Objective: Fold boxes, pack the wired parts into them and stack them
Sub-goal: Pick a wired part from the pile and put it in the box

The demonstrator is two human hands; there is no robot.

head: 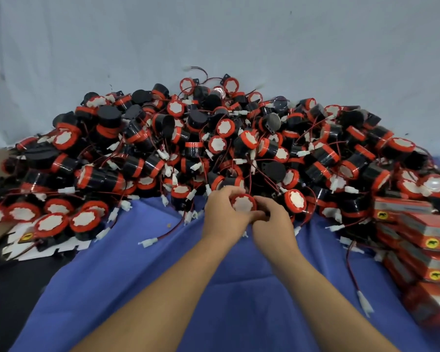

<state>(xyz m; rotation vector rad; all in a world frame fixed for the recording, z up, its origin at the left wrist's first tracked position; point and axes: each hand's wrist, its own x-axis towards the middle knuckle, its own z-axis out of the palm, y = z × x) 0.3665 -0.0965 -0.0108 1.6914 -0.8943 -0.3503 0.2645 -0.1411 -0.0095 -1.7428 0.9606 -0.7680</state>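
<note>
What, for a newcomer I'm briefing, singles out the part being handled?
Find the big heap of black-and-red wired parts on the blue cloth. At its near edge, centre, one part shows a red-rimmed white face. It alone is held between the left hand and right hand.

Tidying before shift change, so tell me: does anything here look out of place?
Yes. Wired parts lie on top of the flat box blanks at left, half burying them, and a loose connector lead strays beside the stacked boxes at right.

No legible text; yellow emblems (pixel 430 243) on boxes (pixel 427 228)
</note>
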